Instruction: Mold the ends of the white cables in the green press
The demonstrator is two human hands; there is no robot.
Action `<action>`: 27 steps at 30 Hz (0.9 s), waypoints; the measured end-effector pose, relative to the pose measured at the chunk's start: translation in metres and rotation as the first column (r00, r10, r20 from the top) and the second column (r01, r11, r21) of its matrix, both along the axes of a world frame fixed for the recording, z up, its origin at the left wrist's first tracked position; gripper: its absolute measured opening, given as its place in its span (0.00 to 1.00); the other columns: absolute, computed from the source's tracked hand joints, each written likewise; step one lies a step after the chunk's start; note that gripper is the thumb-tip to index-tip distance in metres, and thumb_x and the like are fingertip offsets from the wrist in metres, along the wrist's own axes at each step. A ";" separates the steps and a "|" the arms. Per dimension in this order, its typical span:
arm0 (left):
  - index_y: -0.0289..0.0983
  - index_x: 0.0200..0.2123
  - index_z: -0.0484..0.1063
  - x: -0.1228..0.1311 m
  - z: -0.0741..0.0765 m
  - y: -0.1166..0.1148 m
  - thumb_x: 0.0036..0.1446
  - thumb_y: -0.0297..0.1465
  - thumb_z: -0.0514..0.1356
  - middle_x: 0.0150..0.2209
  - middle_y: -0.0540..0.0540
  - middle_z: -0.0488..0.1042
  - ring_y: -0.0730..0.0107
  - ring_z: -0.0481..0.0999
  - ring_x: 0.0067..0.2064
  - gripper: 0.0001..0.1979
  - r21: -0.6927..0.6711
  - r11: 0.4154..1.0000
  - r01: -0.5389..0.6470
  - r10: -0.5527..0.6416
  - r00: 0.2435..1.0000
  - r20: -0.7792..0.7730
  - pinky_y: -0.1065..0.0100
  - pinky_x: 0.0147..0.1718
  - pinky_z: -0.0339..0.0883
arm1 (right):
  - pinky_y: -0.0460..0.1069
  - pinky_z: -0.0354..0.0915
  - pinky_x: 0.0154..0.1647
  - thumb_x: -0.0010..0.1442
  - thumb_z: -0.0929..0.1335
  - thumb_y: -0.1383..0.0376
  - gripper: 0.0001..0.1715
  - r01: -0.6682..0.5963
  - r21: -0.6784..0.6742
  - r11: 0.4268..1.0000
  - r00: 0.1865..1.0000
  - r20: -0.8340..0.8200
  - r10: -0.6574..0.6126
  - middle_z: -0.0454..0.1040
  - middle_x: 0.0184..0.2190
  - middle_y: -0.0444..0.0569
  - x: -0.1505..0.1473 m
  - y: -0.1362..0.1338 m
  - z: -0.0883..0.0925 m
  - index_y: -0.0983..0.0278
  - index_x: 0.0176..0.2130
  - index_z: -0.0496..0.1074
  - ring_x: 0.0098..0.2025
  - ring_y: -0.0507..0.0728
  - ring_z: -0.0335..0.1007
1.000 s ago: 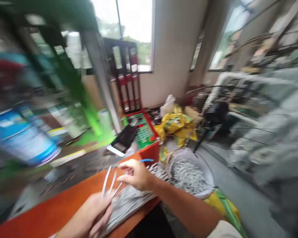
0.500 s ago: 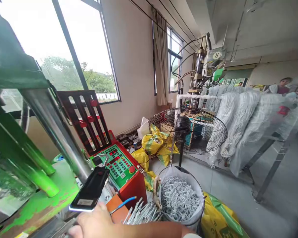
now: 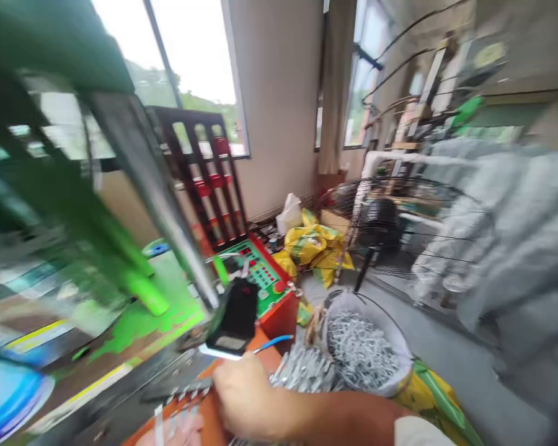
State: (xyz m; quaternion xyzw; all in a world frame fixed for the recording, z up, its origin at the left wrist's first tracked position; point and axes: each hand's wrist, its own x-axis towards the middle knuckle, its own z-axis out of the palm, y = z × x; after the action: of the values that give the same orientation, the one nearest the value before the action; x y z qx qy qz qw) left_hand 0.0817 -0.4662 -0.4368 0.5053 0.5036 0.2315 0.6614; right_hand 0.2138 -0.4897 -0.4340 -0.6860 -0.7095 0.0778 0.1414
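My right hand [image 3: 244,393] reaches in from the right with its fingers curled closed round the end of a flat grey metal bar [image 3: 179,390] with a notched front edge. My left hand [image 3: 181,430] shows only partly at the bottom edge, blurred, just below the bar. Thin silvery pieces [image 3: 159,424] lie across or in front of it, and its fingers cannot be made out clearly. Beyond my right hand stands a phone-like black device [image 3: 235,316]. To the right lies a heap of silvery metal-looking pieces [image 3: 304,368].
A green press [image 3: 144,285] with a steel column [image 3: 153,192] stands at left. Behind the device is a red control box [image 3: 281,316] with a green keypad. A lined bucket [image 3: 402,371] of small grey pieces, yellow sacks [image 3: 307,244] and a wire-caged fan [image 3: 376,223] are at right.
The view has swung left and down, blurring the scene. My left hand and the notched bar have come into view at the bottom. My right hand still reaches in beside the black device.
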 end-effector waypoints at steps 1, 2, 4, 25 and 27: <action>0.39 0.29 0.74 -0.016 0.000 -0.004 0.45 0.54 0.71 0.18 0.51 0.67 0.72 0.63 0.15 0.25 -0.041 0.999 0.000 0.001 1.000 0.024 0.70 0.12 0.58 | 0.50 0.63 0.32 0.57 0.72 0.67 0.04 -0.009 0.000 1.000 0.999 -0.032 0.009 0.77 0.30 0.51 0.003 -0.009 0.000 0.65 0.32 0.73 0.32 0.57 0.69; 0.37 0.31 0.74 -0.029 0.000 -0.009 0.45 0.54 0.71 0.19 0.51 0.69 0.73 0.63 0.16 0.26 -0.082 0.996 0.022 -0.017 0.998 0.061 0.70 0.13 0.59 | 0.50 0.63 0.33 0.60 0.69 0.69 0.01 -0.029 0.006 1.000 0.997 -0.072 0.029 0.77 0.32 0.51 0.006 -0.015 -0.002 0.65 0.35 0.73 0.33 0.57 0.70; 0.34 0.34 0.73 -0.041 0.001 -0.013 0.50 0.53 0.70 0.21 0.50 0.71 0.75 0.64 0.16 0.27 -0.129 0.985 0.118 -0.099 0.985 0.141 0.72 0.14 0.61 | 0.50 0.62 0.38 0.67 0.64 0.71 0.07 -0.086 0.017 0.996 0.983 -0.164 0.087 0.76 0.35 0.51 0.013 -0.020 -0.011 0.65 0.38 0.72 0.37 0.56 0.71; 0.35 0.33 0.69 -0.037 0.005 -0.006 0.62 0.40 0.57 0.20 0.55 0.65 0.80 0.57 0.14 0.13 -0.131 0.986 0.098 -0.097 0.995 0.015 0.77 0.11 0.52 | 0.51 0.58 0.36 0.75 0.59 0.62 0.12 -0.328 0.199 0.923 0.917 -0.167 0.362 0.73 0.32 0.47 0.026 -0.013 -0.029 0.61 0.39 0.67 0.35 0.57 0.70; 0.35 0.32 0.70 -0.036 0.005 -0.009 0.62 0.37 0.57 0.20 0.55 0.63 0.81 0.55 0.14 0.11 -0.110 0.992 0.065 -0.067 0.998 -0.013 0.77 0.10 0.49 | 0.51 0.57 0.35 0.74 0.59 0.62 0.12 -0.356 0.205 0.912 0.910 -0.145 0.388 0.72 0.31 0.47 0.026 -0.012 -0.027 0.61 0.39 0.66 0.34 0.57 0.69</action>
State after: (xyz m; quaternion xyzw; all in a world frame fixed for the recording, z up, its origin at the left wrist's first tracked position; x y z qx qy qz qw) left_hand 0.0461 -0.4753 -0.4317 0.4864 0.5044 0.1773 0.6911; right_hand 0.2399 -0.5019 -0.4609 -0.5127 -0.8154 0.1036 0.2481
